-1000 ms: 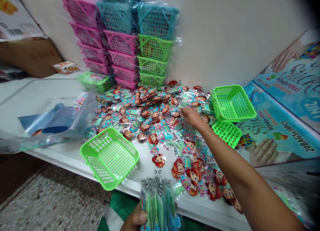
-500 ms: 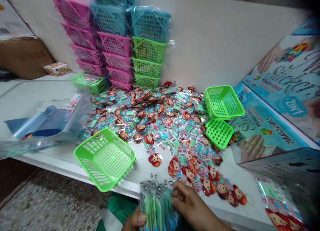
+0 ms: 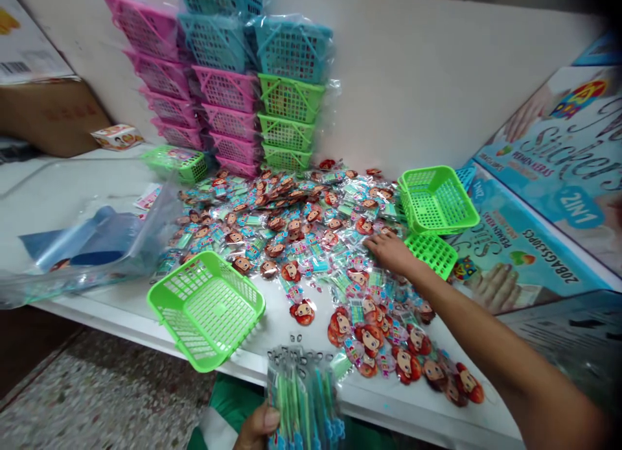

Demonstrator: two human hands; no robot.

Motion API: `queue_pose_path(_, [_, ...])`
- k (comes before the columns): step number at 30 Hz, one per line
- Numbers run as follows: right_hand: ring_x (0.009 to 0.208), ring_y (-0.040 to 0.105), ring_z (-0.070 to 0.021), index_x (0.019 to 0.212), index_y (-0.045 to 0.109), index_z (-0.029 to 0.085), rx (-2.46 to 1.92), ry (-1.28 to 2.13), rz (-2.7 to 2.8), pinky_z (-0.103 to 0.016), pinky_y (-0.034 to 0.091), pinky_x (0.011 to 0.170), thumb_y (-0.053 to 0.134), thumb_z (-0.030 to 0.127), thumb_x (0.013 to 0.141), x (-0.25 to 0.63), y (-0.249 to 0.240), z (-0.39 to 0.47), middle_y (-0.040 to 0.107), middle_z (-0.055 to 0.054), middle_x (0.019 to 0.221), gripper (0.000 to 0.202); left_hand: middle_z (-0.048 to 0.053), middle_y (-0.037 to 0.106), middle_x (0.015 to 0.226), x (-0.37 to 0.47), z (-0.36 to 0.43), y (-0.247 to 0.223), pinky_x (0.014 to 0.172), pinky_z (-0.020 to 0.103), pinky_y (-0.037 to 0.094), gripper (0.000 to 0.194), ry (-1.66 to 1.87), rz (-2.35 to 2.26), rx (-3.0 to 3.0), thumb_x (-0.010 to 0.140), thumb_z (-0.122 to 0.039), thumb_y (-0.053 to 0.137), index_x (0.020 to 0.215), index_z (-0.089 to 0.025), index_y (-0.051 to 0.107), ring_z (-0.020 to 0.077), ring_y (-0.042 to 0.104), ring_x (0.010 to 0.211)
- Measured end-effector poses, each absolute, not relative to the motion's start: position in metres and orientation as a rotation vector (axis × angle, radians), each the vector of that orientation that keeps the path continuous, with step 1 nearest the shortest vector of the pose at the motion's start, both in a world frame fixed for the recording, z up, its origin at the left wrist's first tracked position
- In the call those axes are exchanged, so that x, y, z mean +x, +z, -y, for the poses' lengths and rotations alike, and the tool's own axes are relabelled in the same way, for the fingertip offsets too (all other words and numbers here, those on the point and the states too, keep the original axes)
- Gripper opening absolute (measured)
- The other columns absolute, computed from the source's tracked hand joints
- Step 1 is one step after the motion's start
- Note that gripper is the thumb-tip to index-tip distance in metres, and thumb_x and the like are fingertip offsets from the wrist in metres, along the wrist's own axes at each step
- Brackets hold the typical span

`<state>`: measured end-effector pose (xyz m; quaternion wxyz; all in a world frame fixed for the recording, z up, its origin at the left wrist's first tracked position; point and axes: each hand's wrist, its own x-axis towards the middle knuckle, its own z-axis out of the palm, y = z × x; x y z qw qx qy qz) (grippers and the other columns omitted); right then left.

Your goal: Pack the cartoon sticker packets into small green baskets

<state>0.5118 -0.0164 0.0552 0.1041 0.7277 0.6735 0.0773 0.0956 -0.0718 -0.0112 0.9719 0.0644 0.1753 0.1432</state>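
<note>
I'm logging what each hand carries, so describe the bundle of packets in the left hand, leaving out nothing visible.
The bundle of packets consists of slim, clear, glossy sleeves, plastic by the look, held roughly upright side by side. Green and blue strips show inside, small dark marks dot the tops, and blue shapes show near the bottom. The left hand grips it, thumb in front. It sits before the table's near edge; whether they touch is unclear.
</note>
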Motion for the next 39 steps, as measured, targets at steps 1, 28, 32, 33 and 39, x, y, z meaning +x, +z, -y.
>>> queue_pose_path(1, [0.100, 0.055, -0.0249, 0.113, 0.059, 0.015, 2.177, 0.248, -1.975, -0.039, 0.033, 0.089, 0.045, 0.008, 0.083, 0.515, 0.058, 0.013, 0.064, -0.013, 0.104, 0.033, 0.009, 0.073, 0.074, 0.095, 0.072, -0.013, 0.079, 0.041, 0.048, 0.040, 0.298, -0.364, 0.140, 0.062, -0.025, 0.070, 0.099, -0.012, 0.069, 0.0307, 0.067, 0.080])
queue_pose_path(28, [0.099, 0.055, -0.0193, 0.104, 0.064, 0.021, 2.593, -0.591, -2.221, -0.032, 0.042, 0.087, 0.032, 0.030, 0.096, 0.345, 0.062, 0.095, 0.063, -0.007, 0.104, 0.035, 0.009, 0.073, 0.080, 0.098, 0.070, -0.006, 0.079, 0.039, 0.047, 0.049, 0.188, -0.289, 0.057, 0.065, -0.029, 0.066, 0.111, -0.011, 0.063, 0.0297, 0.067, 0.083])
queue_pose_path(32, [0.112, 0.049, -0.0270, 0.126, 0.051, 0.019, 2.461, -0.036, -1.797, -0.039, 0.037, 0.090, 0.040, 0.014, 0.088, 0.421, 0.068, 0.045, 0.055, -0.013, 0.125, 0.041, 0.010, 0.073, 0.081, 0.097, 0.069, -0.005, 0.079, 0.039, 0.047, 0.049, 0.211, -0.272, 0.061, 0.066, -0.028, 0.066, 0.111, -0.011, 0.063, 0.0294, 0.068, 0.082])
queue_pose_path(33, [0.110, 0.051, -0.0283, 0.128, 0.049, 0.017, 2.466, -0.008, -1.729, -0.040, 0.038, 0.088, 0.039, 0.015, 0.088, 0.433, 0.071, 0.036, 0.055, -0.015, 0.123, 0.041, 0.010, 0.073, 0.081, 0.097, 0.069, -0.005, 0.079, 0.039, 0.048, 0.049, 0.215, -0.267, 0.058, 0.066, -0.028, 0.065, 0.112, -0.011, 0.063, 0.0292, 0.068, 0.082])
queue_pose_path(39, [0.089, 0.060, -0.0268, 0.106, 0.059, 0.017, 2.514, -0.186, -1.725, -0.034, 0.041, 0.073, 0.047, 0.053, 0.084, 0.419, 0.055, 0.018, 0.065, -0.014, 0.099, 0.044, 0.010, 0.073, 0.080, 0.097, 0.067, -0.010, 0.075, 0.038, 0.049, 0.049, 0.179, -0.296, -0.010, 0.069, -0.032, 0.063, 0.112, -0.010, 0.062, 0.0289, 0.068, 0.079])
